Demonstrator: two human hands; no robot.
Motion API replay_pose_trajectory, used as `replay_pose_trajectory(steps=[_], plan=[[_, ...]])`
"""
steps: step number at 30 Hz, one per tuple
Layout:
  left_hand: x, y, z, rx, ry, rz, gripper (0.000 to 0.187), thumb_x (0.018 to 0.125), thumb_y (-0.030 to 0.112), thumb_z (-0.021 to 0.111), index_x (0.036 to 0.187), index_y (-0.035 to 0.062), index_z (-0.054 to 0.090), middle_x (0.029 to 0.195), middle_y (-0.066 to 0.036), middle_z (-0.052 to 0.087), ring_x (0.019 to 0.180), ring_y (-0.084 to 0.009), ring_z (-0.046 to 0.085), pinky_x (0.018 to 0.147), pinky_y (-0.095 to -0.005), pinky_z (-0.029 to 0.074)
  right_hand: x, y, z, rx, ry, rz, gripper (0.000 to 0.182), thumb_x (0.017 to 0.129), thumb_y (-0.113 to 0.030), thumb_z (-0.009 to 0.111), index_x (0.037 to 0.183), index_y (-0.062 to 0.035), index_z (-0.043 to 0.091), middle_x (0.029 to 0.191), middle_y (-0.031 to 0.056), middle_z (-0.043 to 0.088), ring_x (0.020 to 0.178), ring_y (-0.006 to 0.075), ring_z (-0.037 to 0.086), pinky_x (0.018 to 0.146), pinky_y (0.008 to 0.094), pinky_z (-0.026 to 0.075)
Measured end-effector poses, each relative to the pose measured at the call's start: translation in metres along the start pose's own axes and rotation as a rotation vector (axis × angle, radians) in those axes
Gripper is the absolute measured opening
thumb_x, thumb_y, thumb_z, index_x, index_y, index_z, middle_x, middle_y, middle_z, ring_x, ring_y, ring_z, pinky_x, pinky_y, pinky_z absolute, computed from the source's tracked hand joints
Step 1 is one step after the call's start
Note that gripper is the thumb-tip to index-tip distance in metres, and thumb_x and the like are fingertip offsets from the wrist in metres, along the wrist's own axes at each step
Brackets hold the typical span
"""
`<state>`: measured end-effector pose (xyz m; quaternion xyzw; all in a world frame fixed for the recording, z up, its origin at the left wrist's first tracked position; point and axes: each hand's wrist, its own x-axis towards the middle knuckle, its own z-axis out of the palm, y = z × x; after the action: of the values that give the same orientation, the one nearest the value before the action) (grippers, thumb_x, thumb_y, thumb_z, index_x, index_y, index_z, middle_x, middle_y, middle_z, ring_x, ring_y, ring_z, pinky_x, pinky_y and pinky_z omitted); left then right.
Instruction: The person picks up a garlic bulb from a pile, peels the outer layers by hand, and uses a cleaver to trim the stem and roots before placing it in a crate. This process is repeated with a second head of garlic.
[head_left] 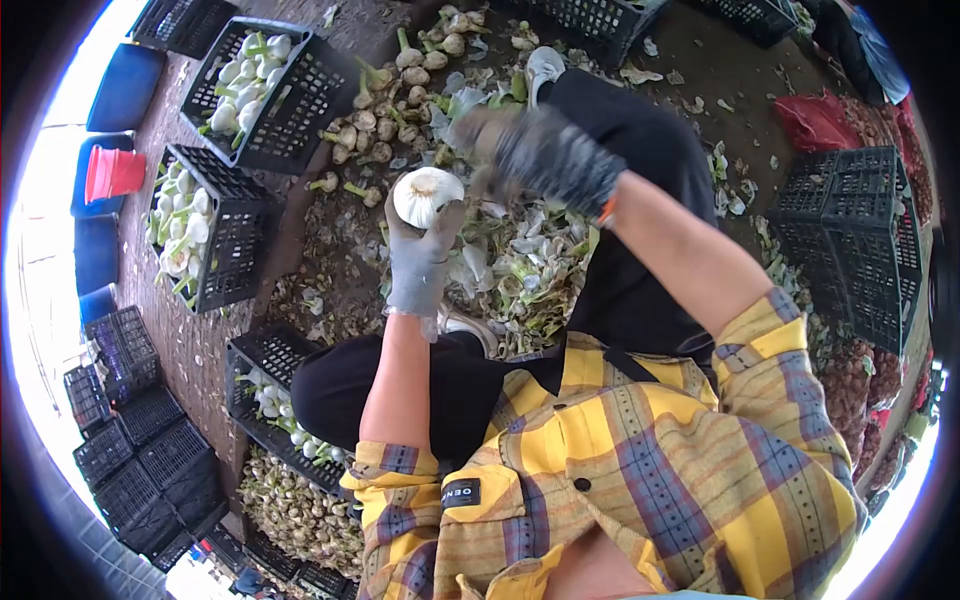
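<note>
A large white bulb [428, 196] with its root end facing up sits in my left hand [418, 255], whose grey-gloved fingers wrap round its lower side. My right hand [535, 155], in a dark patterned glove, is to the right of the bulb and apart from it. Motion smears its fingers, so what they hold, if anything, is hidden. Below both hands lies a heap of peeled leaves and skins [530, 270]. Untrimmed bulbs with brown skins [385, 125] are scattered beyond my left hand.
Black crates of white bulbs [262, 125] [225, 240] stand at the left, another crate [265, 405] beside my knee. Stacked crates [850, 240] and a red sack [815, 122] are at the right. A red bucket [115, 173] stands far left. Another person [865, 50] is at the upper right.
</note>
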<state>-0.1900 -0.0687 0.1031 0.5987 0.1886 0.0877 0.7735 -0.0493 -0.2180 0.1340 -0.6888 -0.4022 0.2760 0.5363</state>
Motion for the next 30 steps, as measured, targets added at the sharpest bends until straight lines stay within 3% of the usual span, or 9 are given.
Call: replay_pose_trajectory(steps=[4,6,9,11,13,18,22,26,30], plan=[[0.004,-0.006,0.009,0.050,-0.015,0.022,0.059,0.078,0.025,0.069,0.126,0.0107,0.039,0.113,-0.003,0.052,0.102,-0.0155,0.052,0.085,-0.0280,0.045,-0.045,-0.054,-0.079,0.433,0.571,-0.163,0.025,0.085,-0.022,0.060,0.101,-0.0034,0.061,0.085,0.0059,0.064,0.073,0.0145,0.062,0.067,0.0263,0.051],[0.008,0.000,0.014,0.032,-0.042,-0.070,0.051,0.079,0.022,0.067,0.123,0.0129,0.042,0.110,-0.002,0.053,0.098,-0.0145,0.053,0.079,-0.0267,0.045,-0.075,-0.044,-0.124,0.520,0.783,0.043,0.024,0.089,-0.017,0.052,0.106,-0.0035,0.060,0.082,0.0051,0.065,0.074,0.0126,0.062,0.067,0.0272,0.052],[0.008,0.007,0.026,-0.147,-0.042,-0.219,0.052,0.077,0.017,0.068,0.122,0.0131,0.042,0.106,0.001,0.053,0.093,-0.0108,0.053,0.075,-0.0259,0.045,-0.124,0.034,-0.167,0.118,0.956,0.267,0.024,0.089,-0.019,0.052,0.105,-0.0040,0.061,0.078,0.0033,0.065,0.072,0.0118,0.062,0.065,0.0252,0.051],[0.009,0.009,0.029,-0.119,0.010,-0.310,0.052,0.077,0.019,0.068,0.123,0.0160,0.043,0.106,0.002,0.053,0.092,-0.0109,0.053,0.072,-0.0255,0.044,-0.154,0.085,-0.175,-0.006,1.063,0.665,0.025,0.087,-0.023,0.054,0.103,-0.0055,0.062,0.079,0.0038,0.065,0.070,0.0102,0.061,0.064,0.0248,0.049],[0.009,0.011,0.034,-0.109,0.062,-0.373,0.057,0.077,0.022,0.069,0.126,0.0176,0.041,0.109,0.002,0.053,0.096,-0.0114,0.052,0.074,-0.0271,0.043,-0.190,0.159,-0.176,-0.421,0.962,0.874,0.028,0.085,-0.028,0.057,0.101,-0.0060,0.063,0.080,0.0076,0.066,0.069,0.0153,0.062,0.067,0.0287,0.050],[0.022,-0.001,0.038,-0.083,0.079,-0.382,0.056,0.077,0.018,0.068,0.126,0.0168,0.041,0.112,0.001,0.053,0.099,-0.0131,0.052,0.078,-0.0280,0.043,-0.185,0.193,-0.127,-0.622,0.588,1.040,0.040,0.078,-0.038,0.059,0.099,-0.0047,0.063,0.096,0.0191,0.064,0.089,0.0321,0.062,0.080,0.0381,0.048],[0.033,-0.012,0.038,-0.003,0.133,-0.430,0.058,0.076,0.021,0.070,0.126,0.0179,0.041,0.112,0.001,0.053,0.098,-0.0137,0.051,0.077,-0.0288,0.042,-0.170,0.249,-0.105,-0.636,0.170,1.251,0.044,0.077,-0.039,0.057,0.103,-0.0031,0.061,0.110,0.0202,0.058,0.106,0.0331,0.055,0.087,0.0386,0.045],[0.039,-0.012,0.045,-0.025,0.163,-0.470,0.063,0.075,0.016,0.070,0.129,0.0180,0.038,0.112,0.000,0.054,0.098,-0.0160,0.055,0.077,-0.0290,0.044,-0.173,0.300,-0.098,-0.675,0.341,1.293,0.048,0.075,-0.037,0.057,0.110,-0.0039,0.058,0.113,0.0220,0.056,0.107,0.0336,0.054,0.088,0.0394,0.045],[0.039,-0.013,0.045,-0.043,0.171,-0.485,0.059,0.075,0.014,0.069,0.127,0.0148,0.040,0.110,-0.002,0.055,0.096,-0.0162,0.056,0.076,-0.0282,0.044,-0.172,0.276,-0.109,-0.564,0.487,1.271,0.055,0.073,-0.034,0.059,0.117,-0.0027,0.051,0.111,0.0233,0.056,0.104,0.0363,0.054,0.089,0.0399,0.044]])
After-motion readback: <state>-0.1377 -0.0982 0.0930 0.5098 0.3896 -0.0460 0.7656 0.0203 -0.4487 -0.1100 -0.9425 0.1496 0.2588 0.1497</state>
